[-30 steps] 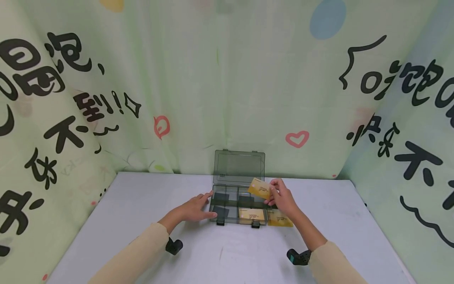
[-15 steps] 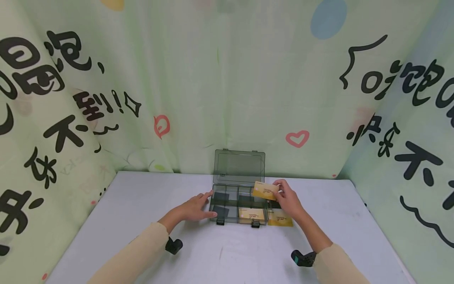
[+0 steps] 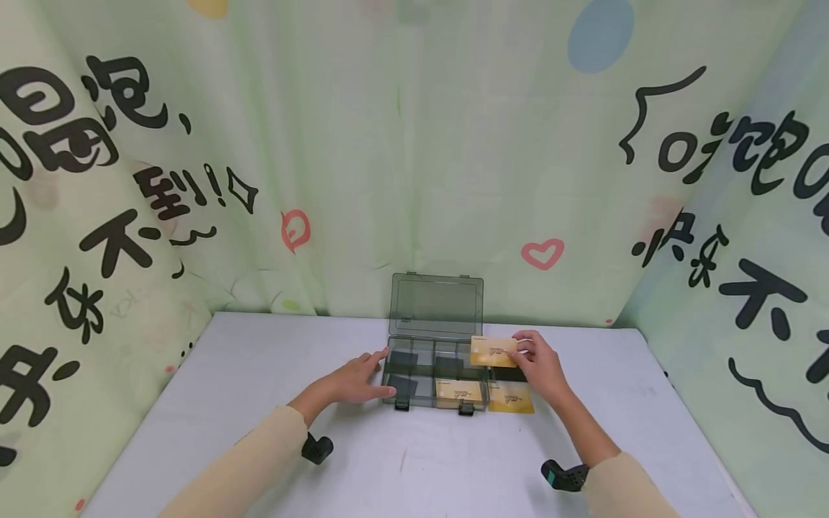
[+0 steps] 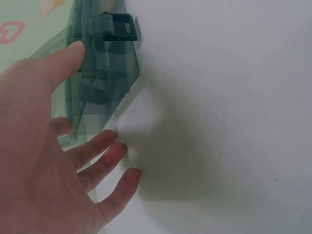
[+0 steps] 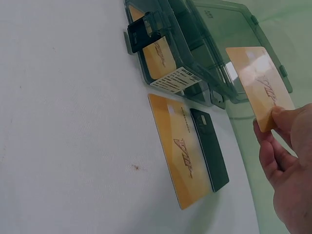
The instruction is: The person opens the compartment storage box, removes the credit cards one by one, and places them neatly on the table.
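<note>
Card-sorting moves on: right hand (image 3: 542, 363) pinches a gold card (image 3: 494, 352), now levelled over the organizer box (image 3: 435, 377)'s right rear compartment, likely going in. Left hand (image 3: 355, 381), fingers relaxed, still steadies the box's left side.

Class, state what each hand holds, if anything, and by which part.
The right hand pinches a gold card by one short end. The left hand holds nothing.
</note>
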`<state>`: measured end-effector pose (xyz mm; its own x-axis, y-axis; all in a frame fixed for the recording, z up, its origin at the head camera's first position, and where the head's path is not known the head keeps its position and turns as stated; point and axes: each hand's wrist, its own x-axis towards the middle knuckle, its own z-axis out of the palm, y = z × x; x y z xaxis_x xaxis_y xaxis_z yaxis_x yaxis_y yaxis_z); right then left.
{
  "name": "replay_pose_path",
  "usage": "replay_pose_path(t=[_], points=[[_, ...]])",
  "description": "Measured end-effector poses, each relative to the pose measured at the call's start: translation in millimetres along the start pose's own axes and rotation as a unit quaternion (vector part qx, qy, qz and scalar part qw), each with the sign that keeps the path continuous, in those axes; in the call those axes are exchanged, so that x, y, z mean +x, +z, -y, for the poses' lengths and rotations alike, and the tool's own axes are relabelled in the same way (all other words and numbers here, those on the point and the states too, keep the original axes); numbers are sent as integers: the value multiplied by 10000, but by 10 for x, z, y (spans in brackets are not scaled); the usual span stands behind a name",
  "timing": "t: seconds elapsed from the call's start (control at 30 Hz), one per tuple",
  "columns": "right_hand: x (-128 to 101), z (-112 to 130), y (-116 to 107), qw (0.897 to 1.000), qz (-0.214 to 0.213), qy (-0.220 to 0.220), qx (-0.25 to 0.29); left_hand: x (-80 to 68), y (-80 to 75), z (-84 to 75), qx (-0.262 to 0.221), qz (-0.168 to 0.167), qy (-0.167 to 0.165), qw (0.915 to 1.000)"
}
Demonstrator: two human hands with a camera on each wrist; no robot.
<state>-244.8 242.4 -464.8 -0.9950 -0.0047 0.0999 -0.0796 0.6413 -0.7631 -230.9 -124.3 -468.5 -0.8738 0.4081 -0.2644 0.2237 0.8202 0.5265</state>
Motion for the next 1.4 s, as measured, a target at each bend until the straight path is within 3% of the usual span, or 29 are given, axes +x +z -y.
replay_pose_path(t=[0.33,1.4], points=[[-25,-86,-147,9998,-44,116,174,-12,-10,-7,49,-2,20,10000],[-61,-413,-459,9976,-207,588,-312,-27,-13,-36,-6,-14,-61,10000]])
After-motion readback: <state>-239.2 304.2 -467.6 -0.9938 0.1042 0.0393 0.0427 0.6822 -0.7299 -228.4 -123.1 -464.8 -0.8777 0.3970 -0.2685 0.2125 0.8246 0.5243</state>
